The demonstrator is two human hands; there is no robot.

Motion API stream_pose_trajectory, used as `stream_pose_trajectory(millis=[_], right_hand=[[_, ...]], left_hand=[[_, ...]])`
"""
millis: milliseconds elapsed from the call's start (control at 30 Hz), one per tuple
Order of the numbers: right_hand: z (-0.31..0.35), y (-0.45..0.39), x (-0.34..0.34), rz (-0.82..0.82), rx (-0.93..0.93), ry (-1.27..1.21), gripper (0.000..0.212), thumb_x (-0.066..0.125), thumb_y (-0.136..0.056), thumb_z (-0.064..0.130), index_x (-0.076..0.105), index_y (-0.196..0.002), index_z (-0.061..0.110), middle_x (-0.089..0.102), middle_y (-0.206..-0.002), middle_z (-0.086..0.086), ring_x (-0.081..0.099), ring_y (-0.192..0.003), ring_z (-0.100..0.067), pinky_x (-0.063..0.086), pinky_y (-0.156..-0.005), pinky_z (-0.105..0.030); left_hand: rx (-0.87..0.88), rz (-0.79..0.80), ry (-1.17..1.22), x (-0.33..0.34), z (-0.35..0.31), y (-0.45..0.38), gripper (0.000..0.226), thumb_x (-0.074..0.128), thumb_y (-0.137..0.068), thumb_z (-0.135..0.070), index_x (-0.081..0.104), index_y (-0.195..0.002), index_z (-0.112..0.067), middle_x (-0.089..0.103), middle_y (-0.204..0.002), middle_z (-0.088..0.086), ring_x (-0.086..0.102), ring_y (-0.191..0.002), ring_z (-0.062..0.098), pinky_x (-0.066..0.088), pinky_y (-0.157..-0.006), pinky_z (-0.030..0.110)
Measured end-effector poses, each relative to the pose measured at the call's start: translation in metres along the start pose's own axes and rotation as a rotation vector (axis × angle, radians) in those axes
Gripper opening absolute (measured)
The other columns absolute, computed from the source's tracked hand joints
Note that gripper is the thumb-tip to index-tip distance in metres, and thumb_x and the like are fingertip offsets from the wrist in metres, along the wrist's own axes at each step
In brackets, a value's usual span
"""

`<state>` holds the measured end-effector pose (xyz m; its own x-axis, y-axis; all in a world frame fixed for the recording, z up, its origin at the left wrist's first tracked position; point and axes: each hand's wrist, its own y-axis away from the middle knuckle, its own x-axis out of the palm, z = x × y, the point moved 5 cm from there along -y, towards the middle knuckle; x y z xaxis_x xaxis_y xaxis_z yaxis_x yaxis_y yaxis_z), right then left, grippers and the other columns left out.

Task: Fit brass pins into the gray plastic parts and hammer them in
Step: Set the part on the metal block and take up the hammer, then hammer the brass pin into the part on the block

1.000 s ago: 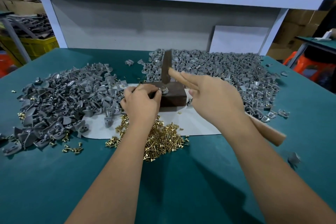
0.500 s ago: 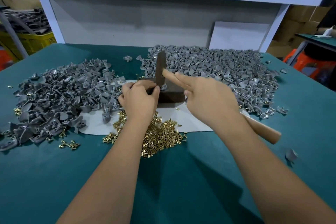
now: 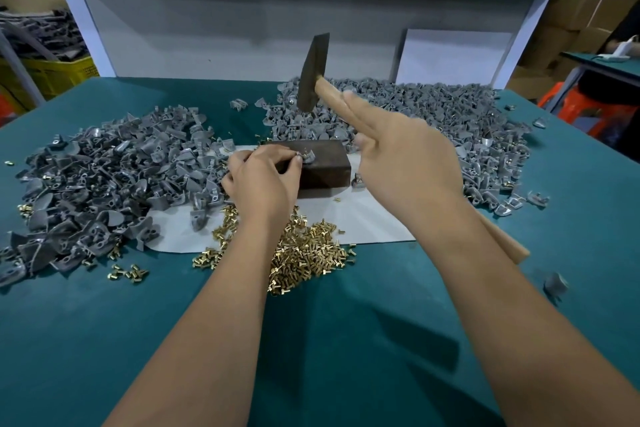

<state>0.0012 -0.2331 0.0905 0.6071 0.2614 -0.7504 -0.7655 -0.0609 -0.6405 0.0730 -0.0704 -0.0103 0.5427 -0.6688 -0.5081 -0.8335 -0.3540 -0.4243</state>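
- The right hand [image 3: 408, 156] has its grip closed around the wooden handle of the hammer [image 3: 313, 71], index finger stretched along it; the hand and forearm hide the middle of the handle, and only its butt shows again past the wrist.
- The hammer's dark head hangs raised above the dark block [image 3: 323, 163] on the desk [image 3: 311, 340].
- The left hand [image 3: 263, 180] pinches a gray plastic part [image 3: 308, 157] on the block's top; its fingers cover much of the part, and a glint of brass there is too small to make out.
- Loose brass pins [image 3: 304, 253] lie partly under the left forearm.
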Motion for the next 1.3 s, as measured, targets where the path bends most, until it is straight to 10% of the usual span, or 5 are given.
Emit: stream_pose_trajectory(millis=[433, 667, 867, 1133, 1300], right_hand=[[0.004, 0.014, 0.021, 0.218, -0.089, 0.088, 0.075, 0.051, -0.09, 0.015, 0.02, -0.138, 0.063, 0.071, -0.096, 0.006, 0.055, -0.063, -0.023, 0.024, -0.042, -0.022], [-0.018, -0.006, 0.021, 0.133, 0.209, -0.202, 0.051, 0.045, -0.096, 0.02, 0.039, -0.141, 0.044, 0.07, -0.109, 0.002, 0.063, -0.085, -0.024, 0.05, -0.065, -0.034], [-0.048, -0.005, 0.045, 0.177, 0.405, -0.2, 0.019, 0.044, -0.094, 0.014, 0.052, -0.103, 0.029, 0.054, -0.073, 0.007, 0.045, -0.059, -0.016, 0.023, -0.047, -0.027], [-0.073, 0.013, 0.068, 0.348, 0.545, -0.075, 0.005, 0.049, -0.091, 0.017, 0.046, -0.091, 0.012, 0.046, -0.069, -0.001, 0.042, -0.058, -0.02, 0.023, -0.048, -0.028], [-0.06, 0.005, 0.059, 0.322, 0.424, 0.207, 0.025, 0.049, -0.094, 0.03, 0.064, -0.101, 0.011, 0.055, -0.11, -0.015, 0.05, -0.1, -0.033, 0.041, -0.076, -0.037]], left_hand=[[-0.011, 0.034, -0.039, -0.002, -0.003, -0.001, 0.018, 0.064, -0.09, -0.042, 0.074, -0.102, -0.034, 0.067, -0.108, -0.017, 0.033, -0.12, 0.015, 0.012, -0.078, 0.029], [-0.041, 0.078, 0.02, -0.003, -0.003, -0.001, 0.009, 0.063, -0.09, -0.042, 0.071, -0.091, -0.038, 0.058, -0.099, -0.024, 0.031, -0.122, 0.013, 0.016, -0.089, 0.032], [-0.092, 0.135, 0.121, -0.004, -0.005, -0.001, 0.02, 0.064, -0.09, -0.039, 0.062, -0.071, -0.043, 0.058, -0.105, -0.027, 0.029, -0.12, 0.013, 0.016, -0.094, 0.034], [-0.102, 0.147, 0.117, -0.004, -0.005, -0.003, 0.02, 0.062, -0.091, -0.038, 0.062, -0.072, -0.041, 0.056, -0.103, -0.028, 0.028, -0.128, 0.015, 0.012, -0.093, 0.031], [-0.053, 0.133, 0.059, -0.003, -0.006, 0.0, 0.009, 0.063, -0.091, -0.039, 0.065, -0.082, -0.038, 0.054, -0.102, -0.026, 0.027, -0.126, 0.015, 0.011, -0.091, 0.029]])
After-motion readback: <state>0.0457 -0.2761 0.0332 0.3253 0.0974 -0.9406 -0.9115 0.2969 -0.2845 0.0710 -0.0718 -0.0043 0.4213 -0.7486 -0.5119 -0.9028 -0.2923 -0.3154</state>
